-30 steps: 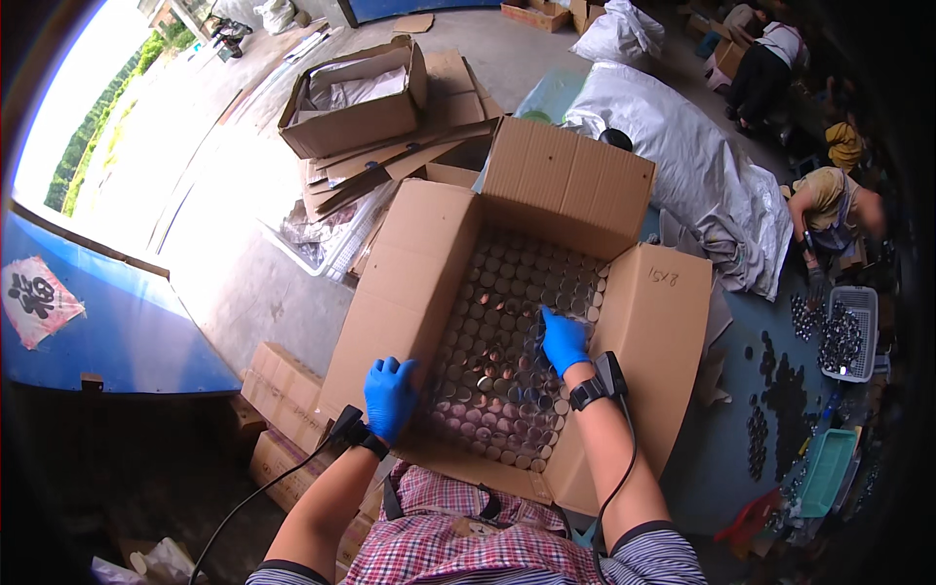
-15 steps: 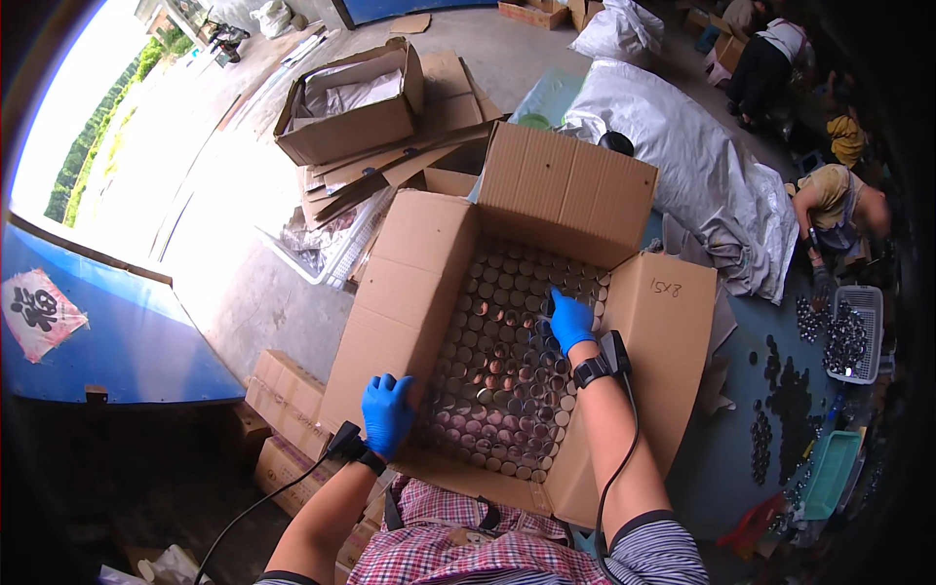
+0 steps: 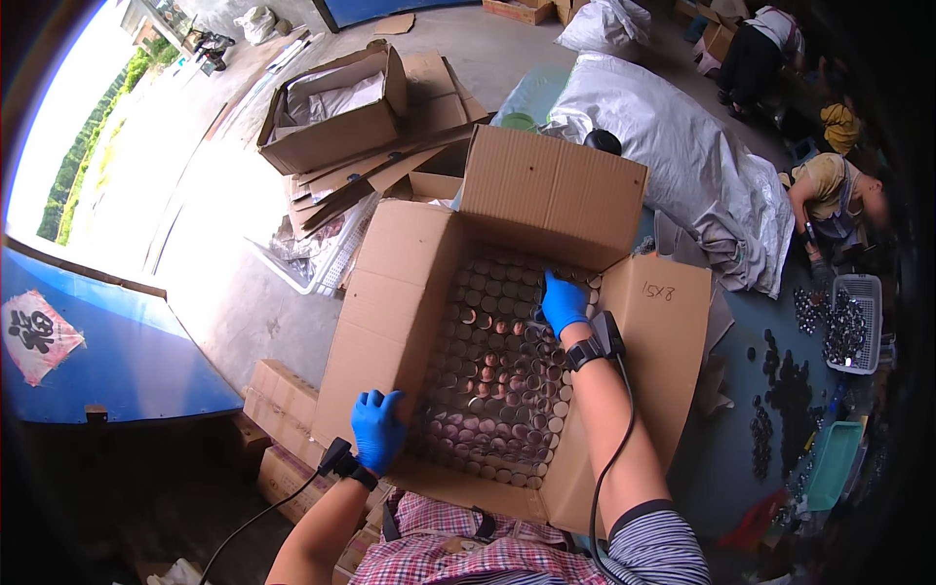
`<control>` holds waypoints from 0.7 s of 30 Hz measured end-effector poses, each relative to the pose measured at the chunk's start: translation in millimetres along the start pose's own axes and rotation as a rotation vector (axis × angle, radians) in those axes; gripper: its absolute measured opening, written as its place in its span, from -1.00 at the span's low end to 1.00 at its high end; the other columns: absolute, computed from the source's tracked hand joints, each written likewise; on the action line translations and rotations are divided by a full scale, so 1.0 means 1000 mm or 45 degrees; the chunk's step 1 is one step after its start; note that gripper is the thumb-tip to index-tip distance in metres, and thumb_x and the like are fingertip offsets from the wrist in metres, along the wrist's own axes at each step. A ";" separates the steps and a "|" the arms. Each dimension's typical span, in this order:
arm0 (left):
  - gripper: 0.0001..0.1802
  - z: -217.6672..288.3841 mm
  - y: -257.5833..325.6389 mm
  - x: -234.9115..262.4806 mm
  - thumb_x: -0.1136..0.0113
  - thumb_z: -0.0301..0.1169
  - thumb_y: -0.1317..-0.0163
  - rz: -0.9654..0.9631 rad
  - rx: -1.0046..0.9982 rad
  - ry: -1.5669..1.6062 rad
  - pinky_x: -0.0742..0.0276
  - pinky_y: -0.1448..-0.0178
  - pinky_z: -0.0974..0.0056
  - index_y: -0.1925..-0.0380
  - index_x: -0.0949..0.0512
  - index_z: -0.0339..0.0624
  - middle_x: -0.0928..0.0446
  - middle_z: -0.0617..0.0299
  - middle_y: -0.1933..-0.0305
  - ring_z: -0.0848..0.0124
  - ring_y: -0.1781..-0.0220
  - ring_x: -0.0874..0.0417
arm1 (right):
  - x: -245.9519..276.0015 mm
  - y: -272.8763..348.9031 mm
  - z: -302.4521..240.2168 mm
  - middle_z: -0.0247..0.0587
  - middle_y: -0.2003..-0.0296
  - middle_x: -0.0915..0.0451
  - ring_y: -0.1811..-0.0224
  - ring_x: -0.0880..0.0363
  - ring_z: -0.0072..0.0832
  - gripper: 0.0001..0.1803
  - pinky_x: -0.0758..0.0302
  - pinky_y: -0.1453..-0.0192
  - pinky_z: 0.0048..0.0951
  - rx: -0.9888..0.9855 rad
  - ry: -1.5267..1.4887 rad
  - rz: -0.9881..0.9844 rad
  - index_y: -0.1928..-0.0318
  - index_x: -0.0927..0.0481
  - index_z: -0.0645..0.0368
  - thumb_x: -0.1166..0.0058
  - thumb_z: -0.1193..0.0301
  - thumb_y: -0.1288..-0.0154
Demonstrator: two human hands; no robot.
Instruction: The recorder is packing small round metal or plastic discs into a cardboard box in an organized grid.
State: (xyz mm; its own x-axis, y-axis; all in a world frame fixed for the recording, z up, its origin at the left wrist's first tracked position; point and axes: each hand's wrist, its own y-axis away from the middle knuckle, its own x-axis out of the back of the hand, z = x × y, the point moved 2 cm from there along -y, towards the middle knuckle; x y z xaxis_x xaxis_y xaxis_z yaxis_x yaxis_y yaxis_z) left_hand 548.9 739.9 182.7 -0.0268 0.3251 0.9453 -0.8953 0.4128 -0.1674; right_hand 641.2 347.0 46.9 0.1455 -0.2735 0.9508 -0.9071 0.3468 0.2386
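Grey concrete floor [image 3: 224, 292] spreads around the big open cardboard box [image 3: 390, 292] in front of me, bright with daylight on the side away from me and to my left. Inside the box, round metal cans [image 3: 487, 390] stand packed in tight rows, their open tops facing up, filling it wall to wall.

My left hand [image 3: 378, 429], in a blue glove, rests on the box's near left corner, fingers curled over the edge where the left flap meets the wall. My right hand [image 3: 563, 302], also gloved in blue, reaches deep toward the box's far right corner, fingers bent down onto the tops of the cans there; whether it pinches one or only touches, I cannot tell. Both wrists carry a black band with a cable running back along the arm.

Beyond the box's far left flap lies a pile of flattened cardboard [image 3: 380, 175] with a smaller open carton [image 3: 331, 122] on top. Past the box's far right side a silver sheet [image 3: 682, 156] is draped, and further right a person crouches beside a grey basket [image 3: 850, 327] of dark round pieces.
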 end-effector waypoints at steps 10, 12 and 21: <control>-0.71 0.004 -0.006 0.000 -0.19 -0.56 0.01 0.020 -0.024 0.012 -0.43 0.28 0.05 0.25 -0.62 -0.01 -0.42 0.13 0.41 0.08 0.30 -0.48 | 0.000 -0.011 0.025 0.11 0.13 -0.68 0.09 -0.68 0.02 -0.35 -0.60 0.03 -0.03 -0.049 0.089 0.069 -0.36 -0.40 -0.22 -0.01 0.45 -0.22; -0.73 -0.003 0.000 -0.002 -0.19 -0.55 -0.01 0.014 -0.015 -0.041 -0.43 0.27 0.04 0.25 -0.62 -0.01 -0.43 0.12 0.41 0.07 0.29 -0.48 | 0.018 0.005 0.011 0.07 0.11 -0.68 0.09 -0.67 0.01 -0.41 -0.59 0.03 -0.04 -0.031 -0.007 0.081 -0.31 -0.46 -0.16 -0.01 0.45 -0.23; -0.73 -0.006 0.003 -0.006 -0.19 -0.55 -0.03 0.075 -0.058 -0.074 -0.46 0.24 0.03 0.25 -0.63 0.02 -0.47 0.10 0.38 0.06 0.26 -0.50 | 0.096 0.180 0.017 0.05 0.10 -0.59 0.03 -0.56 -0.04 -0.45 -0.47 -0.10 -0.04 0.264 -0.351 0.395 -0.23 -0.52 0.10 -0.04 0.54 -0.17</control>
State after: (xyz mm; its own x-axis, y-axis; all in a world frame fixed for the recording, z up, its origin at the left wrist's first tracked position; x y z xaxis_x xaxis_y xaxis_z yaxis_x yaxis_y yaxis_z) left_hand 549.4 744.3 174.6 -0.1055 0.3005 0.9479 -0.8705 0.4329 -0.2342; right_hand 485.6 367.9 177.5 -0.2301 -0.4235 0.8762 -0.9552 0.2707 -0.1200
